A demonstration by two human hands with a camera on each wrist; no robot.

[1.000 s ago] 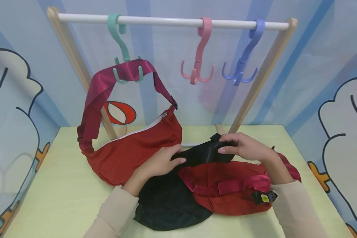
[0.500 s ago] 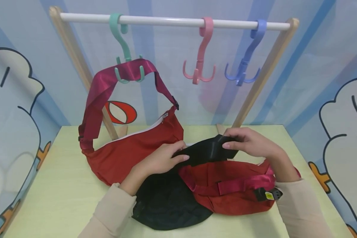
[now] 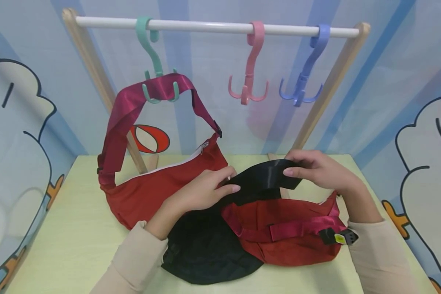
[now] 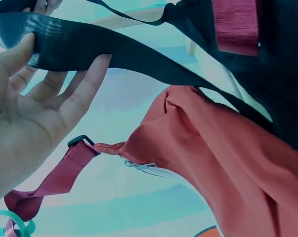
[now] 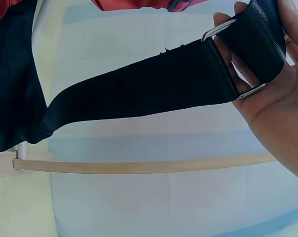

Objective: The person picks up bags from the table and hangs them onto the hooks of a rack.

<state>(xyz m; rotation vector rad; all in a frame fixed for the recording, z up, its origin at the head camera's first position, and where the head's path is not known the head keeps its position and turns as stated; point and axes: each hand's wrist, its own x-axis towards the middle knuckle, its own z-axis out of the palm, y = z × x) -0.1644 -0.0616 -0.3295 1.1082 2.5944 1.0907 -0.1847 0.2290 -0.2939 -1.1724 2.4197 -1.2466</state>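
A black bag [image 3: 209, 251] lies on the table, its wide black strap [image 3: 259, 177] raised between two hands. My left hand [image 3: 202, 192] pinches the strap's left part between thumb and fingers; its wrist view shows the thumb over the band [image 4: 90, 44]. Farther right and higher, my right hand [image 3: 325, 173] grips the strap, which bends through its fingers beside a metal slider [image 5: 252, 91] in the right wrist view. Partly over the black bag lies a red bag [image 3: 294, 251] with a magenta strap [image 3: 297, 228].
A white rail [image 3: 202, 26] on wooden posts carries green [image 3: 152, 55], pink [image 3: 250, 61] and blue [image 3: 308, 61] hooks. Another red bag [image 3: 150, 196] hangs by its magenta strap [image 3: 126, 106] from the green hook, its body low by the table [image 3: 66, 228].
My right hand has moved up and to the right with the strap, widening its bend. My left hand has risen slightly, also moving a little right.
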